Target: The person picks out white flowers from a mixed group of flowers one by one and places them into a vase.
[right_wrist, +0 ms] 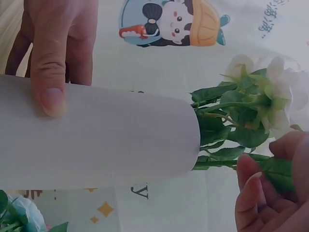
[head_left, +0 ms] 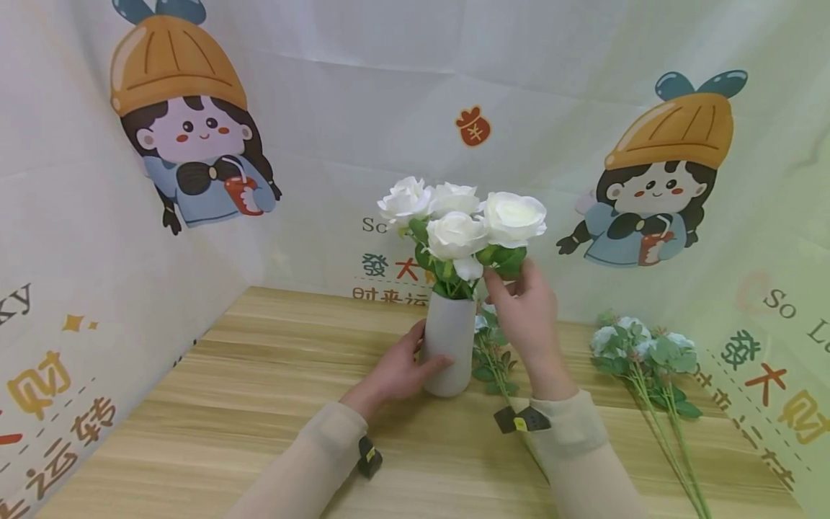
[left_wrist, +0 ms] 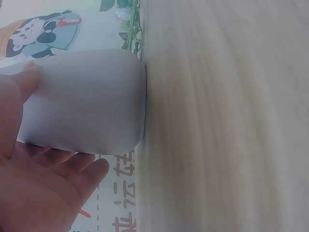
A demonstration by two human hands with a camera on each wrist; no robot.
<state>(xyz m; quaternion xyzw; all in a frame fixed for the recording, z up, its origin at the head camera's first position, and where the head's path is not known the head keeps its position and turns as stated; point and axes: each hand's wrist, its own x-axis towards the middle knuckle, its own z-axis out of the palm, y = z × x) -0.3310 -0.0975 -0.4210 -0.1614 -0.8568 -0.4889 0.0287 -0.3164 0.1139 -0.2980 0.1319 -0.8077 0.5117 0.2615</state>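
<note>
A pale, plain vase stands on the wooden table and holds several white roses with green leaves. My left hand holds the vase low on its side, the thumb across the front in the right wrist view. In the left wrist view its other fingers pass behind the vase. At the right of the bouquet, my right hand pinches a rose stem just under its leaves, above the vase's mouth. The rightmost rose sits above that hand.
A pale blue flower stem lies behind and right of the vase, partly under my right forearm. More pale blue flowers with long stems lie at the table's right. Printed cloth walls in the table at the back and sides.
</note>
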